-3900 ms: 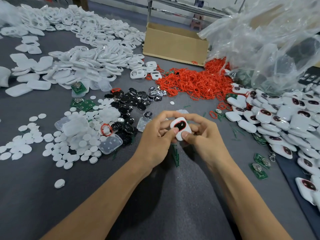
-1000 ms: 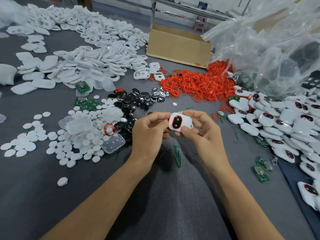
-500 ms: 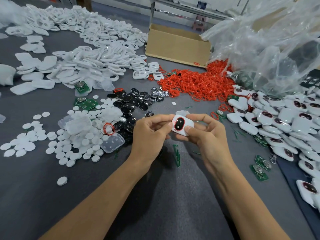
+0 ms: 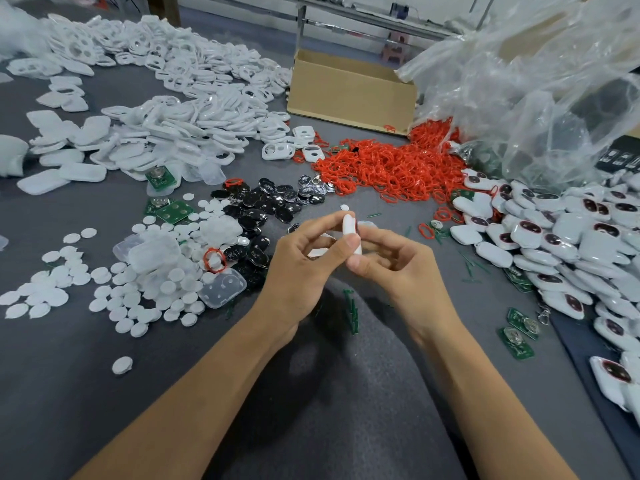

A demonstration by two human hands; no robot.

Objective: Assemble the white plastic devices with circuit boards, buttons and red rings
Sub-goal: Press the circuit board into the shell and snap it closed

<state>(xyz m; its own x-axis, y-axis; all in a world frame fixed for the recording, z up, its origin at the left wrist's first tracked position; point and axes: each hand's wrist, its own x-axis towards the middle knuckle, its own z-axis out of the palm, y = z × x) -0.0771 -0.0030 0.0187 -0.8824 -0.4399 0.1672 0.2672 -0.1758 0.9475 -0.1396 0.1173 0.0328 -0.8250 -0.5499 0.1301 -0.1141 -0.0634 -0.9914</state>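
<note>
A white plastic device (image 4: 349,227) is held edge-on between both hands above the grey table (image 4: 311,393); its face is turned away. My left hand (image 4: 304,268) pinches it with thumb and fingertips from the left. My right hand (image 4: 394,268) grips it from the right, thumb on its lower end. Red rings (image 4: 388,168) lie heaped behind. Black buttons (image 4: 270,202) lie left of the hands, white round discs (image 4: 145,292) further left, green circuit boards (image 4: 173,211) nearby. Finished devices (image 4: 554,244) are piled at the right.
White shell halves (image 4: 166,123) cover the far left. A cardboard box (image 4: 349,91) stands at the back, a clear plastic bag (image 4: 536,91) beside it. More circuit boards (image 4: 517,337) lie at the right. Clear plastic covers (image 4: 225,287) sit among the discs.
The device has been turned from face-up, with its dark button and red ring showing, to edge-on. Both hands stay on it at the same spot.
</note>
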